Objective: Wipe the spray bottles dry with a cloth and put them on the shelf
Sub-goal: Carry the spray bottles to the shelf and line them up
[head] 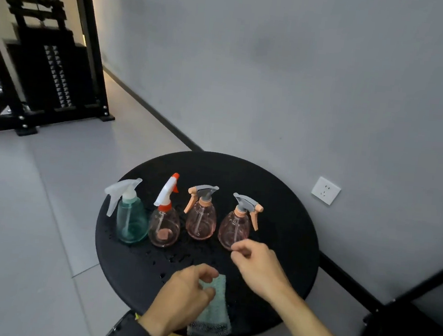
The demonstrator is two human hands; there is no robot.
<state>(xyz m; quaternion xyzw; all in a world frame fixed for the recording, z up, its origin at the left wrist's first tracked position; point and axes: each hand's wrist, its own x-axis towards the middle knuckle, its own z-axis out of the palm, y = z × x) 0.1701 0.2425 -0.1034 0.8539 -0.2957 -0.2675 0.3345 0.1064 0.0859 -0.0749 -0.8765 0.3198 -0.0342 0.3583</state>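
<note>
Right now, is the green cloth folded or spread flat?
Folded: the green cloth lies as a narrow, thick strip at the table's near edge, partly under the left hand.

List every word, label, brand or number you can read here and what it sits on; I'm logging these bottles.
None: no readable text in this view.
Green bottle: no label visible.
Three pink bottles: no print; one holds a small orange piece, unmarked.
Cloth: plain.
Wall socket: only slots, no marking legible.
Watch on the left wrist: face not visible.
</note>
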